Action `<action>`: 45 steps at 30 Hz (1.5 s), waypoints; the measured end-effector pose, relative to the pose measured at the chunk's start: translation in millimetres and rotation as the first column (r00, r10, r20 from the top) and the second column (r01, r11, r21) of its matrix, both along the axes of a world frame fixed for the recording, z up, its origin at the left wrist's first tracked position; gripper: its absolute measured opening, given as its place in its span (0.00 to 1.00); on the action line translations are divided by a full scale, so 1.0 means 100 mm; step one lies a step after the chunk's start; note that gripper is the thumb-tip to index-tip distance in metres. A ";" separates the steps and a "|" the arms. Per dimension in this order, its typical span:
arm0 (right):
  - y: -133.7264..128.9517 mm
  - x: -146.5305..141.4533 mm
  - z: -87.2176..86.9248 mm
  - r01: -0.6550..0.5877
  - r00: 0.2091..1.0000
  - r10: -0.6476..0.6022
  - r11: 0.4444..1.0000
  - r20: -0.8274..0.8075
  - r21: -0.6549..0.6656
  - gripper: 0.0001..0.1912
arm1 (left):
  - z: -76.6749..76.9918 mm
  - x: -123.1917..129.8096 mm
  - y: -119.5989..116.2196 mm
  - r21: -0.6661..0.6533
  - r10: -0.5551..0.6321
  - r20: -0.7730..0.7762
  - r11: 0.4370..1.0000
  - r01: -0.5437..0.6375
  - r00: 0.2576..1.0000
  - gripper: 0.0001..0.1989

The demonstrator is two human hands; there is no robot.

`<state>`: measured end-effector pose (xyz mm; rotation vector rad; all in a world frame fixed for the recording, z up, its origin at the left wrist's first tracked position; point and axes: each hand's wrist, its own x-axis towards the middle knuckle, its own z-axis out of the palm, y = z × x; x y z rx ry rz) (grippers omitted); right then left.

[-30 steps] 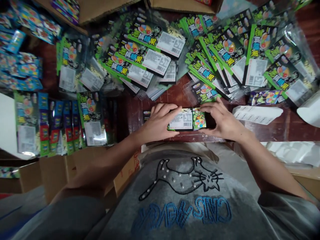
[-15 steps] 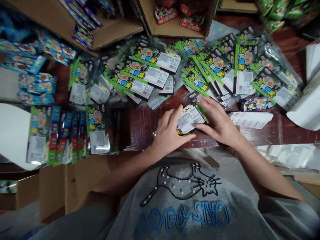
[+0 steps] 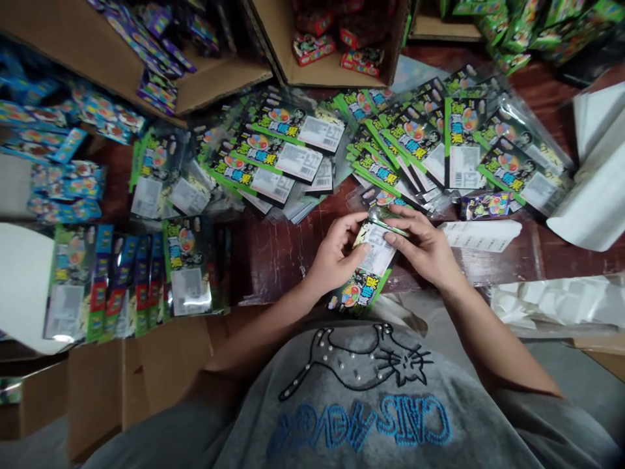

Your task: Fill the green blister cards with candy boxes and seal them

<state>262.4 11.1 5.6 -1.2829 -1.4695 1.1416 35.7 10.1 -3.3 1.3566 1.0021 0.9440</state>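
Between my hands is a black-and-green printed packet (image 3: 360,288) with a white label, tilted over the table's front edge. My left hand (image 3: 339,254) grips its left side, thumb on the label. The fingers and thumb of my right hand (image 3: 424,251) pinch its upper right end, where clear plastic shines. Just beyond my fingers lies another dark packet (image 3: 378,197), partly covered. A strip of white labels (image 3: 481,235) lies right of my right hand, and a small purple packet (image 3: 486,205) is above it.
Piles of similar packets (image 3: 273,156) spread across the table's back. Cardboard boxes hold purple packs (image 3: 157,91) and red packs (image 3: 312,47). Blue packs (image 3: 68,189) lie at the left, above a row of filled packets (image 3: 185,260). White paper (image 3: 590,202) is at the right.
The packet has been lifted and turned, its printed end now towards my body. Both hands have closed on it. The whole view has shifted slightly.
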 end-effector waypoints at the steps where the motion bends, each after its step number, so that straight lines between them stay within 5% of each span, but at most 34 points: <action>1: 0.00 0.02 0.00 -0.005 1.000 0.005 1.000 -0.010 -0.009 0.13 | -0.01 0.03 0.00 0.002 0.016 0.025 1.000 -0.016 1.000 0.30; 4: 0.02 0.05 0.01 -0.020 0.999 0.019 1.000 -0.031 -0.016 0.13 | -0.05 0.13 -0.03 0.010 0.100 0.074 0.995 -0.101 0.992 0.34; 13: 0.15 0.00 0.15 -0.095 0.992 0.091 0.995 -0.086 -0.035 0.11 | -0.02 0.24 -0.19 0.014 0.306 0.020 0.952 -0.307 0.952 0.22; 17: 0.05 -0.02 0.14 -0.063 0.998 0.063 0.998 0.009 -0.029 0.15 | 0.03 0.13 -0.16 -0.038 0.223 -0.020 0.974 -0.224 0.975 0.25; 20: -0.08 -0.08 0.04 0.095 0.989 -0.105 0.991 -0.104 -0.089 0.23 | 0.05 -0.01 -0.10 -0.052 0.169 -0.041 0.984 -0.171 0.985 0.28; 23: -0.17 -0.15 -0.03 0.143 0.965 -0.175 0.975 -0.194 -0.169 0.19 | 0.05 -0.14 -0.02 -0.083 0.105 -0.079 0.990 -0.111 0.991 0.21; 29: -0.15 -0.14 0.04 0.031 0.986 -0.046 0.995 -0.161 -0.095 0.09 | 0.14 -0.17 0.16 -0.010 0.084 -0.092 0.996 -0.085 0.992 0.06; 34: -0.12 -0.07 0.13 -0.003 0.993 -0.001 0.999 -0.120 -0.032 0.16 | 0.27 -0.13 0.21 -0.065 0.114 -0.043 0.991 -0.117 0.993 0.14; 37: -0.08 -0.01 0.21 -0.060 0.995 0.057 0.998 -0.085 -0.034 0.09 | 0.36 -0.10 0.24 -0.101 0.031 -0.148 0.994 -0.046 0.988 0.09; 45: 0.00 0.08 0.39 0.021 0.973 -0.099 0.937 -0.209 -0.349 0.15 | 0.60 0.06 0.41 -0.218 -0.044 -0.181 0.976 0.004 0.982 0.08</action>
